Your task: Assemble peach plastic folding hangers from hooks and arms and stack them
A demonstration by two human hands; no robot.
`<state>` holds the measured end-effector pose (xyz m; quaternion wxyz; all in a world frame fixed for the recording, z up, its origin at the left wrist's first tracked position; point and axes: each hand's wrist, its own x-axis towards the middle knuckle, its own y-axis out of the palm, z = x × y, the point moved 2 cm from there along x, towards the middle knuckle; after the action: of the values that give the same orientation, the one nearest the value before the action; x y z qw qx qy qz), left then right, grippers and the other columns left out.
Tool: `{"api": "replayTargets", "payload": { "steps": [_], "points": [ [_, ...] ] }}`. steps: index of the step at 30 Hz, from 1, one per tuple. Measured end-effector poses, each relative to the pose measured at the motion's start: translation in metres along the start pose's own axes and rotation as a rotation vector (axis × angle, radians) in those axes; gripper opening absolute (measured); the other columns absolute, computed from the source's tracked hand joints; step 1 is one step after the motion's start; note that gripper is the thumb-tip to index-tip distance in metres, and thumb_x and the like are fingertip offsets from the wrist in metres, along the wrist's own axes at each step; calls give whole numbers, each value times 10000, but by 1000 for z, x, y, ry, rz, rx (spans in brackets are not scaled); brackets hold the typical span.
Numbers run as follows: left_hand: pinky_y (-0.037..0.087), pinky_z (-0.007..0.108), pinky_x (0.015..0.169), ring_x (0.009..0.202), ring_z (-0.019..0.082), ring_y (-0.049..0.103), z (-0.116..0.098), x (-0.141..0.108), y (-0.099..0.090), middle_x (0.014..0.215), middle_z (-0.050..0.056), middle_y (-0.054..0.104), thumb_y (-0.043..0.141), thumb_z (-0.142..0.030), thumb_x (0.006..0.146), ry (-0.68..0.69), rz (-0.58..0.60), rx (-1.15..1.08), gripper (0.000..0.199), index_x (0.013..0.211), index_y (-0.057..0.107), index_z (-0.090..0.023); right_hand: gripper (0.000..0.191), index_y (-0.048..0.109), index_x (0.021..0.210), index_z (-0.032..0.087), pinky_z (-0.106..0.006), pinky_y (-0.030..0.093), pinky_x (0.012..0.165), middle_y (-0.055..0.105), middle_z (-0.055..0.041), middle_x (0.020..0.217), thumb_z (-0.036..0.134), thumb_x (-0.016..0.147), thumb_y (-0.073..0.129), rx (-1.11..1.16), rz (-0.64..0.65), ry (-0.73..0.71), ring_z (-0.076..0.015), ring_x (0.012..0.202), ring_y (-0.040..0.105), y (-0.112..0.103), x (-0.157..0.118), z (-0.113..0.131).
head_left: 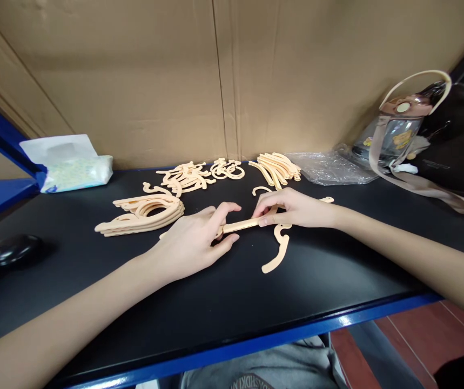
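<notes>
A narrow, peach-coloured hanger piece [240,225] spans the gap between my two hands. My right hand [292,208] is closed, pinching its right end between thumb and fingers. My left hand [197,240] is over the left end, thumb and index finger spread apart; its other fingers are partly hidden. Another peach tip pokes out behind the left hand. Below my right hand lies a loose curved hanger part [277,254], and a hook [261,190] shows just beyond it. Left of my left hand is a stack of hangers [142,215].
Along the back lie a pile of curved parts [187,177], several hooks [227,169] and a heap of arm pieces [278,167]. Clear plastic bag [333,166], strapped bottle [404,132] and black bag [458,146] sit right. At left are a tissue pack [75,170] and black object [15,249].
</notes>
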<state>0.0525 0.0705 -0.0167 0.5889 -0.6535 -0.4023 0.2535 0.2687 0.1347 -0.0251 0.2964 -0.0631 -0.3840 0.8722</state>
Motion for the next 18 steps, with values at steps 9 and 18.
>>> {"api": "replayTargets", "payload": {
  "steps": [9, 18],
  "points": [
    [428, 321, 794, 942, 194, 534, 3, 1, 1, 1035, 41, 582, 403, -119, 849, 127, -19, -58, 360, 1187, 477, -215, 228, 710, 972, 152, -267, 459, 724, 631, -37, 872, 330, 878, 603, -45, 85, 18, -136, 797, 583, -10, -4, 5],
    [418, 339, 912, 1077, 189, 515, 8, 2, 2, 1199, 48, 547, 361, -219, 958, 71, -115, -62, 269, 1192, 496, -211, 220, 743, 979, 186, -249, 441, 671, 540, -20, 847, 333, 838, 659, -85, 73, -42, -121, 761, 554, -7, -5, 9]
  ]
}}
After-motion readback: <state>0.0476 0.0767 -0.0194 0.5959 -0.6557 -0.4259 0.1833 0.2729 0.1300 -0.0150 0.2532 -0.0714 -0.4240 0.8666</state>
